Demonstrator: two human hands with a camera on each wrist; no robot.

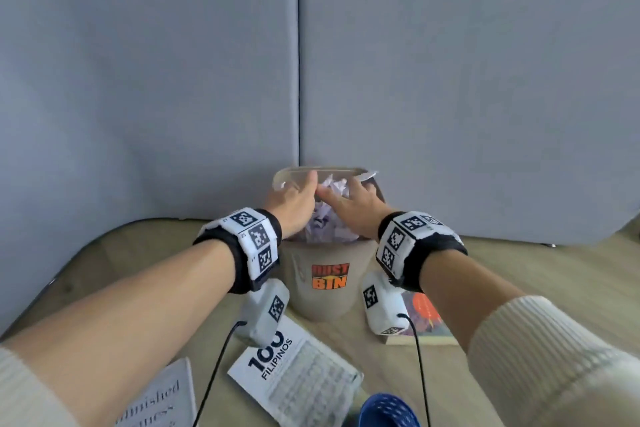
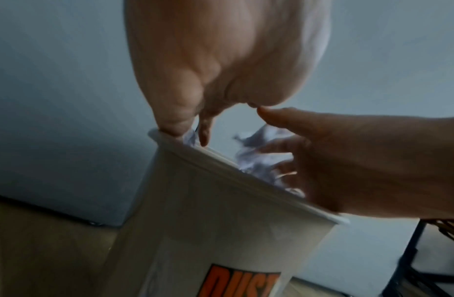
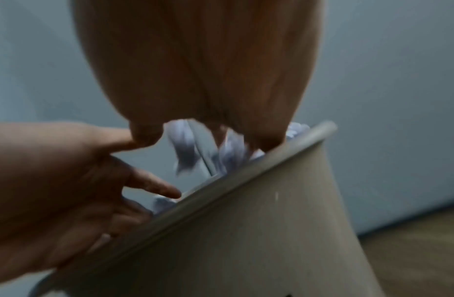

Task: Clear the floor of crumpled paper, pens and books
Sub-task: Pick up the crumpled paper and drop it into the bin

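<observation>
A beige bin [image 1: 323, 305] labelled DUST BIN stands on the floor against the grey wall, heaped with white crumpled paper [image 1: 330, 184]. Both hands are over its mouth, thumbs nearly touching. My left hand [image 1: 294, 199] reaches in at the left rim with fingers pointing down onto the paper [image 2: 259, 152]. My right hand [image 1: 349, 204] lies spread on the heap at the right. In the right wrist view the right hand [image 3: 220, 136] has its fingers down among the paper [image 3: 185, 144], and the left hand [image 3: 55, 180] shows straight, spread fingers. Neither hand grips anything.
Three books lie on the wooden floor in front of the bin: a white "100 Filipinos" book [image 1: 298, 378], a white book [image 1: 156, 399] at lower left, and an orange-covered book [image 1: 427, 319] at right. A blue mesh container [image 1: 388, 409] sits at the bottom edge.
</observation>
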